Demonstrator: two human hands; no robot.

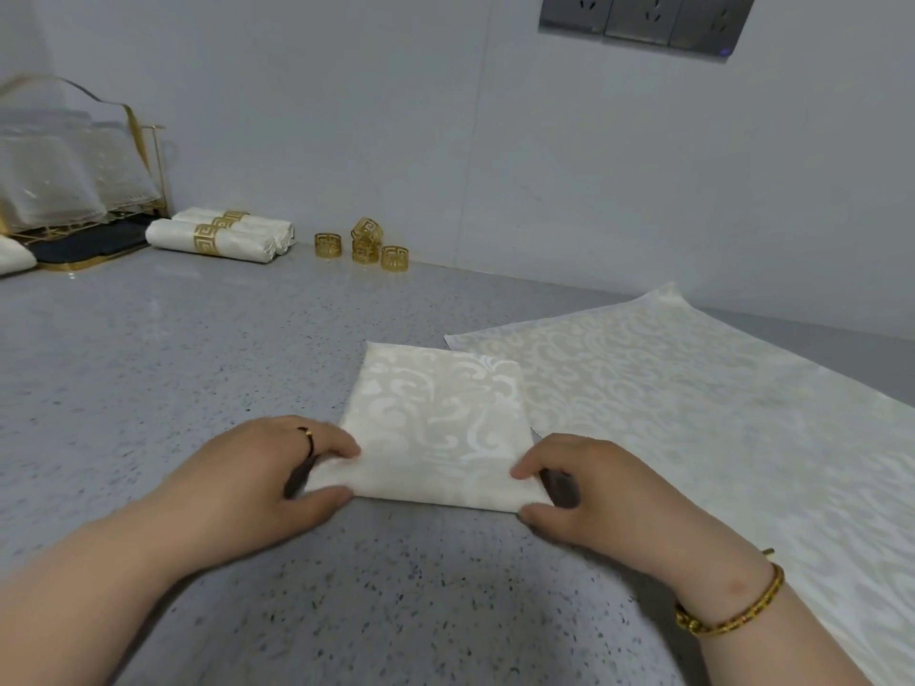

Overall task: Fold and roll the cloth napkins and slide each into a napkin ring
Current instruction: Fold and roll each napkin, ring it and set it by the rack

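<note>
Back-left I've got rolled napkins (218, 235) w/ rings on, loose rings (364, 246) just right of them. Center, left hand (267, 467) pinches the folded napkin (435, 418) at its near-left corner, right hand (594, 492) pinches the near-right corner; flat napkin (703, 418) lies spread at far right.

Soft even light, faint shadows, wide-angle edge distortion

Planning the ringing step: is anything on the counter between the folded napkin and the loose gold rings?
Nothing visible: only bare counter lies between the folded napkin and the loose rings; the spread napkin lies aside.
</note>
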